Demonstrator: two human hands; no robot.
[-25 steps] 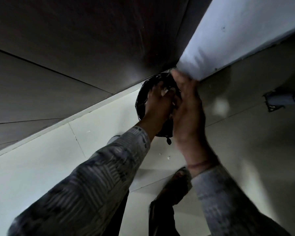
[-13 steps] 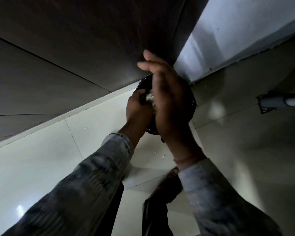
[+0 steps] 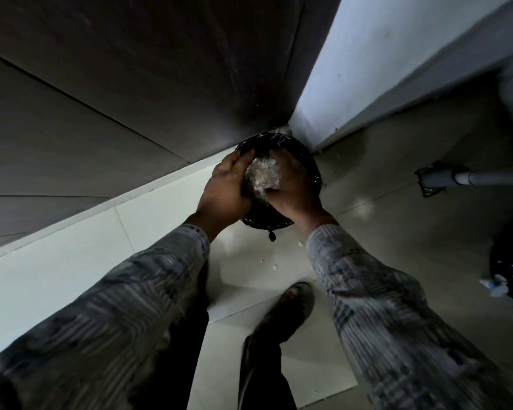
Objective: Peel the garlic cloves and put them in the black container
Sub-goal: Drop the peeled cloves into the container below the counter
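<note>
Garlic clump [image 3: 262,176] blurred, cupped between left hand [image 3: 224,190] and right hand [image 3: 294,187], both grips grasping it, black container [image 3: 265,221] mostly hidden

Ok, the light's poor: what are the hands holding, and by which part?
The left hand and right hand cup a whitish clump by its sides.

You have pale floor tiles [image 3: 71,276], a dark wooden panel [image 3: 160,69], a grey pipe [image 3: 471,180] at right, white scraps [image 3: 274,266] scattered near your sandal [image 3: 290,309].
</note>
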